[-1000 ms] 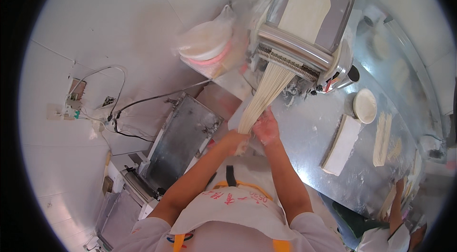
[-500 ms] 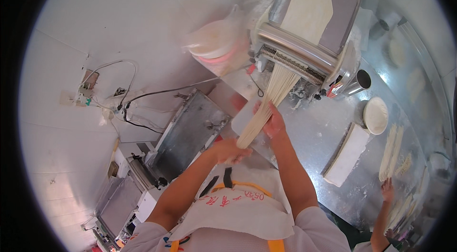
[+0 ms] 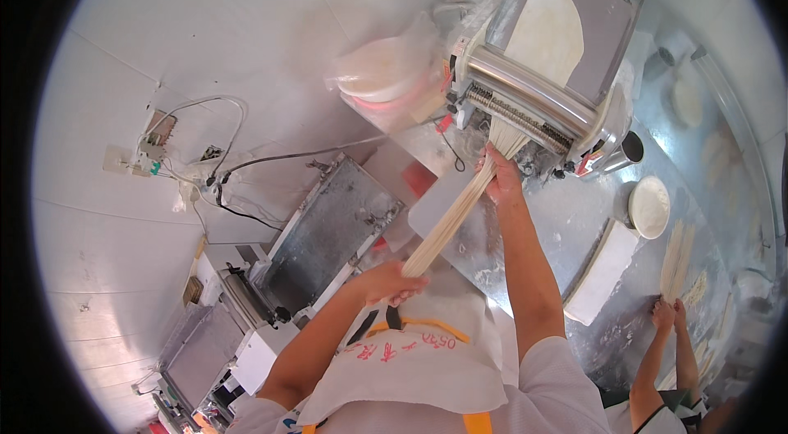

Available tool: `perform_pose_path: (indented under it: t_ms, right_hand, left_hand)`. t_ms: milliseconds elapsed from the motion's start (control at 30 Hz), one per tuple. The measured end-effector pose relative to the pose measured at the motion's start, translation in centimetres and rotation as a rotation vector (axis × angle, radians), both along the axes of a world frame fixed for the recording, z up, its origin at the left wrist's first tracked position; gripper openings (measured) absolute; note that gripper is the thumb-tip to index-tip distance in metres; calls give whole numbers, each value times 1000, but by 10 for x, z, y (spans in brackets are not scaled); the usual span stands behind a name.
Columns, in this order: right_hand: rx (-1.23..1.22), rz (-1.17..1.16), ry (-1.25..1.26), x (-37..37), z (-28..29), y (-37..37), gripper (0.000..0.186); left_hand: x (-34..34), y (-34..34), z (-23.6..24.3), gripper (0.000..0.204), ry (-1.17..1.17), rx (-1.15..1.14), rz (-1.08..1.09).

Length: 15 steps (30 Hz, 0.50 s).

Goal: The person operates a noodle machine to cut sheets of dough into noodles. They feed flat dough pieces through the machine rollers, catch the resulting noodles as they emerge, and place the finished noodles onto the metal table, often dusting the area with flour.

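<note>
A long bundle of fresh noodles stretches from the cutting rollers of a noodle machine down toward my body. Close to my apron, my left hand is closed round the bundle's lower end. Just below the rollers, my right hand grips the strands near where they come out. A pale dough sheet lies on the machine's sloping feed tray and runs into the roller. The fingertips of my right hand are partly hidden by the noodles.
On the steel table right of me are a white bowl, a long white block and a metal cup. A co-worker's hands touch noodles at the far right. A dark cable runs left of the machine.
My right hand has moved up the bundle toward the rollers. The noodles have lengthened and the dough sheet has slid down. The co-worker now has both hands at the noodles on the right.
</note>
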State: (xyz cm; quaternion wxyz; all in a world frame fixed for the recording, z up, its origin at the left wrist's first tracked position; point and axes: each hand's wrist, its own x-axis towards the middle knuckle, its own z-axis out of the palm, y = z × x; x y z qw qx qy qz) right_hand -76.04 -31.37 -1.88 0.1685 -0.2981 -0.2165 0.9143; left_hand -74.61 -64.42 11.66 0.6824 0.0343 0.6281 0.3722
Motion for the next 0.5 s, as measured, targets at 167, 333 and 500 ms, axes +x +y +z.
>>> perform_pose_path:
  t_ms: [167,333,500]
  right_hand:
    - [83,-6,-37,-8,0,7,24]
    - [100,-23,-38,-9,-2,11,24]
    - [116,-54,-54,-14,9,4,22]
  left_hand:
    - [-1,-9,7,28,-44,27,40]
    - [-1,-21,18,30,16,13,-29]
    - [3,-37,24,29,-15,13,18]
